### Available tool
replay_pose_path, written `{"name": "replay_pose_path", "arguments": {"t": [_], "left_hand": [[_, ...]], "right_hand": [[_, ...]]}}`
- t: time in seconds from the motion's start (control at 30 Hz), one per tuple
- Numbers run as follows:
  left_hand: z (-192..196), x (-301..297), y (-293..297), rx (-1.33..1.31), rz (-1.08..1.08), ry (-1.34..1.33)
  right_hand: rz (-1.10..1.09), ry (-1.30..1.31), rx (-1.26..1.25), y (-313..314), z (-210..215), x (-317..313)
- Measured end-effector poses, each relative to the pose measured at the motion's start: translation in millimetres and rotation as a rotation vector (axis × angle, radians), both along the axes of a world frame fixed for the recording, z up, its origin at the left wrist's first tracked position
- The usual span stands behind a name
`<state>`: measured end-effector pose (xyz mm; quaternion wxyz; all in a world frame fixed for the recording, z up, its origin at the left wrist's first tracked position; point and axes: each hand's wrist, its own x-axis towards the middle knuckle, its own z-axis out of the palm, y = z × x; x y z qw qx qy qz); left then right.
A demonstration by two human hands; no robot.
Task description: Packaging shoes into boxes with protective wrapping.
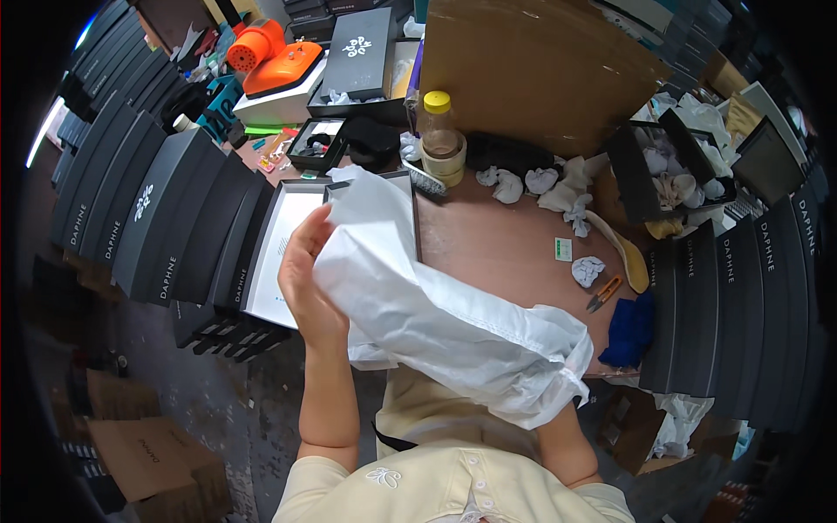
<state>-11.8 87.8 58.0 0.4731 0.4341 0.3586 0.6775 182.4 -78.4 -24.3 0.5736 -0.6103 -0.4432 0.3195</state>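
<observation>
A white dust bag of thin cloth, with a stitched seam, stretches across in front of me above the table's near edge. My left hand is curled against its upper left end, with the fingertips partly behind the cloth. My right hand is covered by the bag's lower right end; only the forearm shows below, and a skin tone glows faintly through the cloth. Under the bag's left part lies an open shoe box with a white inside and dark rim, partly hidden.
Dark shoe boxes stand in rows at left and right. On the brown table are orange-handled thread snips, a blue cloth, crumpled paper, a brush and a yellow-capped bottle. A cardboard sheet rises behind.
</observation>
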Motion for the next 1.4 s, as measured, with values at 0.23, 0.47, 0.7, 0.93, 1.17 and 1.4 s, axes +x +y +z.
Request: {"name": "replay_pose_path", "arguments": {"t": [0.23, 0.47, 0.7, 0.93, 1.17, 1.4], "left_hand": [[-26, -8, -3, 0.026, 0.074, 0.018], [-4, -25, 16, 0.262, 0.412, 0.262], [49, -166, 25, 0.442, 0.935, 0.468], [-72, -190, -20, -0.213, 0.609, 0.929], [-71, -115, -53, 0.429, 0.442, 0.997], [-15, -97, -83, 0.323, 0.010, 1.242]], "right_hand": [[0.051, 0.115, 0.033, -7, -4, 17], [-0.068, 0.647, 0.333, -21, 5, 67], [-0.069, 0.590, 0.440, -18, 26, 105], [-0.078, -0.563, -0.209, 16, 2, 75], [0.557, -0.713, 0.362, 78, 49, -77], [0.266, -0.874, 0.056, 161, 37, -52]]}}
